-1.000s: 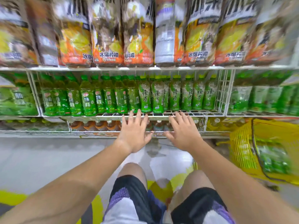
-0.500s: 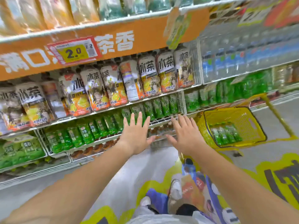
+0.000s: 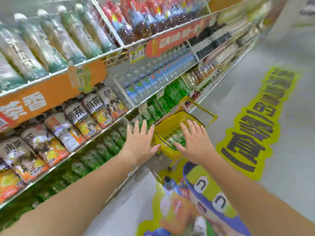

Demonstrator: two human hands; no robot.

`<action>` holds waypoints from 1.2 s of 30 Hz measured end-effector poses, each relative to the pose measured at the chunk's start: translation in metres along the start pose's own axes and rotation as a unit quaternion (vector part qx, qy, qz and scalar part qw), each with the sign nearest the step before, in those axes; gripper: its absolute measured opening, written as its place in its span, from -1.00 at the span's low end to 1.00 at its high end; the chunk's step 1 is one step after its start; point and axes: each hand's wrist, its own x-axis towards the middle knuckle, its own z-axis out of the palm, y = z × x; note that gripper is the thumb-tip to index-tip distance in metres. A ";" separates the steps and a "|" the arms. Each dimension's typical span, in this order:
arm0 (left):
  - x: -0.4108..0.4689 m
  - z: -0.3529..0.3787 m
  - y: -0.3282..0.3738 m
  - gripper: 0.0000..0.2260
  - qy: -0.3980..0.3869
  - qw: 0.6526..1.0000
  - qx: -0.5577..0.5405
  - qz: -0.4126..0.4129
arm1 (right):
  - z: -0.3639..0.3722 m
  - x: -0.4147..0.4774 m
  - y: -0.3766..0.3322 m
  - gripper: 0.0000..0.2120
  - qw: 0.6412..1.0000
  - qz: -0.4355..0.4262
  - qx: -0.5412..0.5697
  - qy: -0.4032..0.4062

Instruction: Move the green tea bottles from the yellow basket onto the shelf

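Over the basket (image 3: 167, 127), the right grip (image 3: 196, 143) hovers wide and empty, nearer the bottles (image 3: 175, 137) (blurred, axis unclear) than the left grip (image 3: 139, 143), also wide.

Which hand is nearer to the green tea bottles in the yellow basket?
Right. The right hand is spread over the yellow basket, above the green tea bottles; the left hand is outside its wall, on the shelf side.

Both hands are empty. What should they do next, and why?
Probably lower the right hand into the yellow basket and grip one of the green tea bottles. It hovers open over the basket where bottles lie; the left hand is open and empty too.
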 end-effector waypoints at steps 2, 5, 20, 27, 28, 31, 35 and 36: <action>0.018 -0.014 0.026 -0.25 0.013 1.000 0.009 0.021 | -0.008 -0.004 0.029 -0.14 1.000 0.024 -0.002 0.007; 0.047 -0.032 0.066 -0.25 0.028 0.999 0.003 0.036 | -0.017 -0.004 0.079 -0.17 0.999 0.045 0.000 0.028; 0.197 -0.080 0.216 -0.16 0.078 0.996 -0.047 0.010 | -0.050 0.076 0.302 -0.21 0.997 -0.002 -0.055 0.048; 0.264 -0.051 0.208 -0.30 0.044 0.995 -0.068 -0.049 | -0.024 0.174 0.316 -0.25 0.995 -0.077 -0.052 0.024; 0.276 -0.044 0.202 -0.30 0.038 0.995 -0.074 -0.061 | -0.017 0.191 0.315 -0.25 0.995 -0.087 -0.049 0.022; 0.313 -0.021 0.182 -0.31 0.019 0.991 -0.080 -0.109 | 0.003 0.245 0.309 -0.27 0.991 -0.122 -0.045 0.023; 0.355 0.000 0.158 -0.32 0.000 0.982 -0.096 -0.160 | 0.035 0.313 0.294 -0.28 0.985 -0.167 -0.030 -0.003; 0.364 0.005 0.152 -0.32 -0.005 0.981 -0.098 -0.170 | 0.043 0.328 0.290 -0.28 0.984 -0.178 -0.026 -0.008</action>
